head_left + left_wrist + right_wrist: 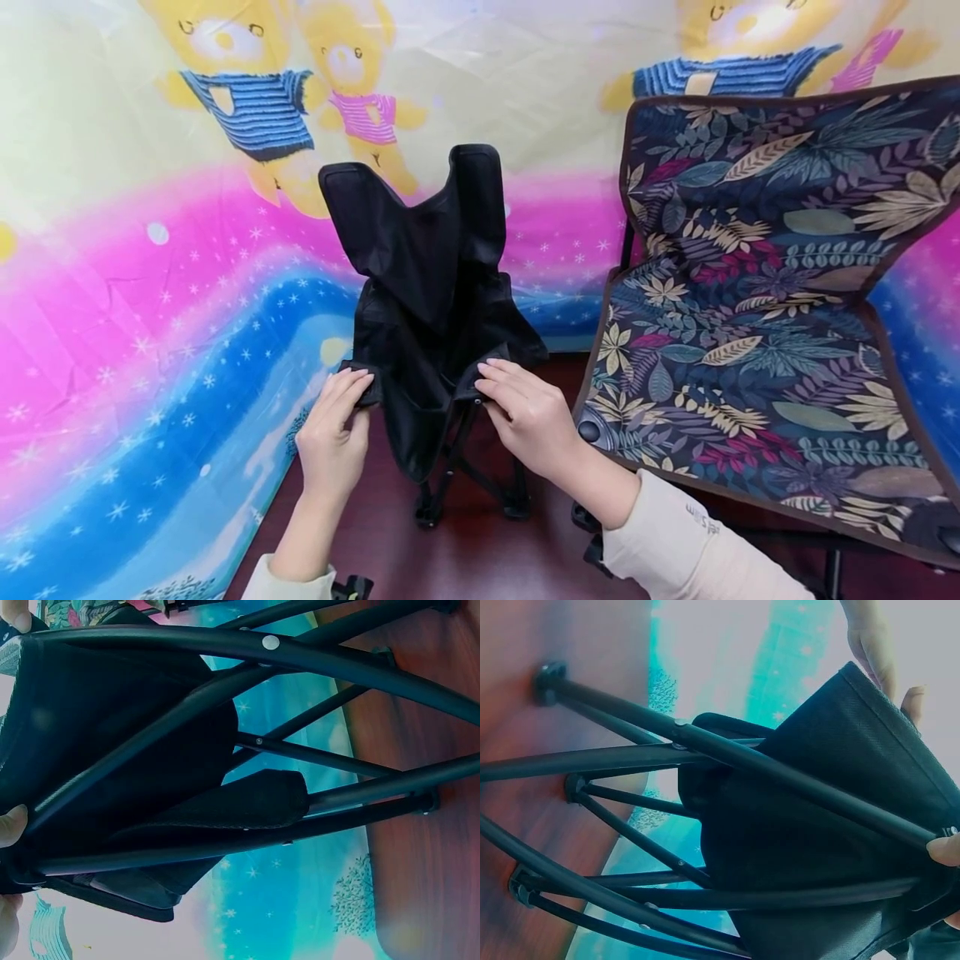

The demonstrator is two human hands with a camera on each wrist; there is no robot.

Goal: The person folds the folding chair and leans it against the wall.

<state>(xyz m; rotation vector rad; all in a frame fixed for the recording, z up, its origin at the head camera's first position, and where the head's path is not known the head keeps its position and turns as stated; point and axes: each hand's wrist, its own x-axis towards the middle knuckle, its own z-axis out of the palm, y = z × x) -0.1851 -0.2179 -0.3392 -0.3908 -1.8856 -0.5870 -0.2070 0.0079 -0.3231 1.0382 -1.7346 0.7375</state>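
Note:
A small black folding chair stands on the dark red table, partly folded, its fabric seat sagging in a deep V between the front corners. My left hand grips the front left corner, fingers over the top. On the front right corner, my right hand holds on the same way. In the left wrist view, crossed black tubes run under the cloth, and the left thumb lies against a tube end. The right thumb presses at a tube's end in the right wrist view, where plastic feet rest on the table.
A larger folding chair with leaf-patterned fabric stands unfolded close on the right. Behind is a cloth backdrop with printed bears and snowflakes. The reddish-brown tabletop shows below the black chair's feet.

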